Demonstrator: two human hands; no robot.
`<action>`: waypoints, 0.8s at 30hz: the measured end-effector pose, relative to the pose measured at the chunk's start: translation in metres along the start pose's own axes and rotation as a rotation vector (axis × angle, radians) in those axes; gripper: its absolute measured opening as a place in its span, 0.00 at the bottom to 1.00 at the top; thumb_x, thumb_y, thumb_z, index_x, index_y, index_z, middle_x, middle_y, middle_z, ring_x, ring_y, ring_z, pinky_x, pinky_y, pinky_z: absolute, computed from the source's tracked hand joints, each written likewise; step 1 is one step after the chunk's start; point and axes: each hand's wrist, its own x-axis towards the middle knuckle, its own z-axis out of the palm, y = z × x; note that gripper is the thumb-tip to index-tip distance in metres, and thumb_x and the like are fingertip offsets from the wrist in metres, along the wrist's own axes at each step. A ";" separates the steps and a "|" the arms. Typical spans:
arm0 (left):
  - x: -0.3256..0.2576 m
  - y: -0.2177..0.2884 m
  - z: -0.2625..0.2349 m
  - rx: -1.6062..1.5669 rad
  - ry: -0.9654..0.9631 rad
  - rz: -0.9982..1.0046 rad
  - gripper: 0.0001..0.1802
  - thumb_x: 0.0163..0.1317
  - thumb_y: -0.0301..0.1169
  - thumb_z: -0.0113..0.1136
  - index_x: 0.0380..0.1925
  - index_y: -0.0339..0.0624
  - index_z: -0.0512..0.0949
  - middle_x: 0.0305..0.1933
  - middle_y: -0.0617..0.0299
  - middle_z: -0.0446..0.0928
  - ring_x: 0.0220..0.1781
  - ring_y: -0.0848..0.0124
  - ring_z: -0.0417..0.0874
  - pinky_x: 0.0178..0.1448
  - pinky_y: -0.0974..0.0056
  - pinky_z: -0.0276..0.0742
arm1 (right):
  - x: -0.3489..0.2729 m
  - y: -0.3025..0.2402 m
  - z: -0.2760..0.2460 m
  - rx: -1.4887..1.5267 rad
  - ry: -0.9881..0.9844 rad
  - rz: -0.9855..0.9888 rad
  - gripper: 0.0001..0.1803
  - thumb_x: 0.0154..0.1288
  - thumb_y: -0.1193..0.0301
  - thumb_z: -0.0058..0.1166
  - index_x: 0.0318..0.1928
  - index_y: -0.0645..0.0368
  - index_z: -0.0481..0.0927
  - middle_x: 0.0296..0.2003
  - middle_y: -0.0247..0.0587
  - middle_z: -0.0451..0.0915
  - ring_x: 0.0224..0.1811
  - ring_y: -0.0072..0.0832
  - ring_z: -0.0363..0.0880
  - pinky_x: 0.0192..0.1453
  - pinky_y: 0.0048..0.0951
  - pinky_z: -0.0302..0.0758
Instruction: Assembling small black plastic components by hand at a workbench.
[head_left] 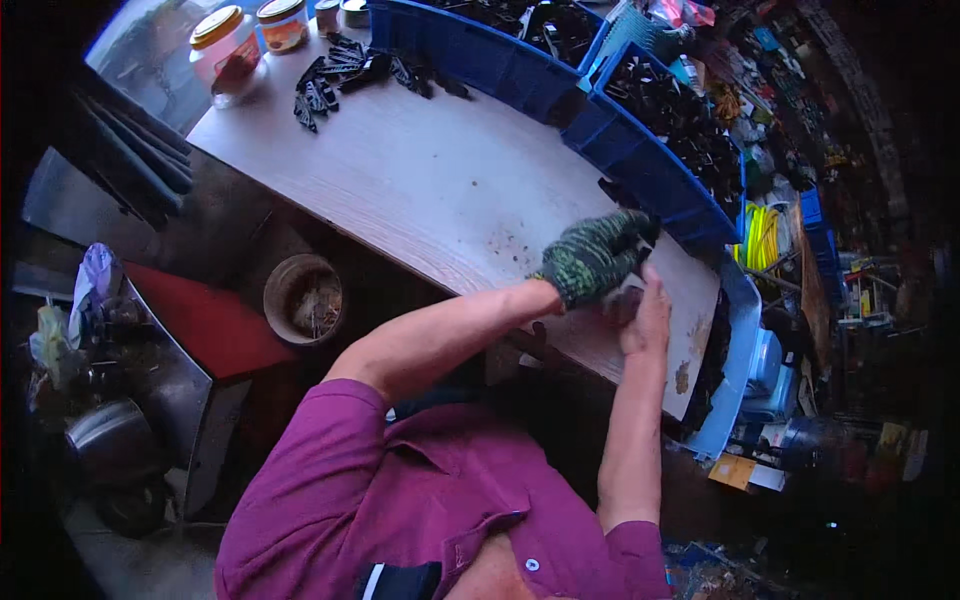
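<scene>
- We see the work under way at the right end of the white table, where both hands meet over its surface.
- The gloved left hand has its fingers bent; the bare right hand is just beside it. A small dark piece seems to be between them, but blur keeps us from telling which hand grips it.
- We count as possibly done the loose black parts heaped at the table's far left; nothing confirms it.
- Many similar parts fill the 2 blue bins, rear and right, so plenty may be left.
- The right bin's wall stands close beyond the hands and limits reach there.
- Around us: 2 lidded jars, a bucket and a yellow coil.
</scene>
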 end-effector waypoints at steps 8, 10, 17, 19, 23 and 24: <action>-0.019 0.013 -0.008 0.491 -0.216 0.088 0.23 0.57 0.41 0.62 0.52 0.44 0.78 0.48 0.49 0.80 0.50 0.51 0.80 0.54 0.52 0.77 | -0.016 0.014 0.025 0.211 0.158 -0.192 0.21 0.71 0.58 0.51 0.49 0.64 0.80 0.45 0.38 0.81 0.46 0.28 0.79 0.53 0.32 0.75; -0.021 0.021 -0.008 0.544 -0.218 0.065 0.18 0.57 0.40 0.60 0.46 0.45 0.79 0.44 0.49 0.79 0.47 0.49 0.80 0.50 0.50 0.77 | -0.021 0.011 0.032 0.204 0.117 -0.215 0.23 0.70 0.56 0.50 0.52 0.64 0.78 0.48 0.42 0.81 0.47 0.31 0.81 0.52 0.35 0.78; -0.034 0.029 -0.030 0.531 -0.160 0.133 0.19 0.57 0.41 0.62 0.47 0.46 0.80 0.47 0.46 0.78 0.51 0.48 0.78 0.51 0.50 0.77 | -0.037 -0.006 0.057 0.295 0.212 -0.215 0.22 0.70 0.54 0.47 0.46 0.63 0.78 0.35 0.38 0.81 0.35 0.28 0.80 0.47 0.34 0.79; -0.034 0.031 -0.068 0.760 0.029 0.324 0.26 0.55 0.39 0.66 0.55 0.47 0.77 0.56 0.48 0.77 0.62 0.50 0.74 0.68 0.50 0.67 | -0.041 -0.005 0.039 0.269 0.017 -0.165 0.19 0.71 0.56 0.46 0.31 0.58 0.74 0.13 0.28 0.65 0.16 0.23 0.66 0.32 0.38 0.79; -0.005 0.021 -0.248 1.522 0.659 0.415 0.23 0.56 0.39 0.63 0.50 0.42 0.78 0.56 0.48 0.75 0.61 0.49 0.73 0.70 0.48 0.63 | -0.041 -0.007 0.058 0.354 0.182 -0.116 0.18 0.71 0.54 0.42 0.27 0.51 0.66 0.10 0.25 0.53 0.12 0.21 0.53 0.25 0.39 0.73; -0.003 0.045 -0.279 1.474 0.665 0.257 0.26 0.55 0.40 0.63 0.53 0.41 0.77 0.57 0.47 0.75 0.62 0.49 0.72 0.70 0.47 0.62 | -0.043 -0.013 0.063 0.332 0.205 -0.107 0.19 0.70 0.53 0.41 0.26 0.50 0.64 0.11 0.26 0.52 0.13 0.21 0.54 0.25 0.38 0.73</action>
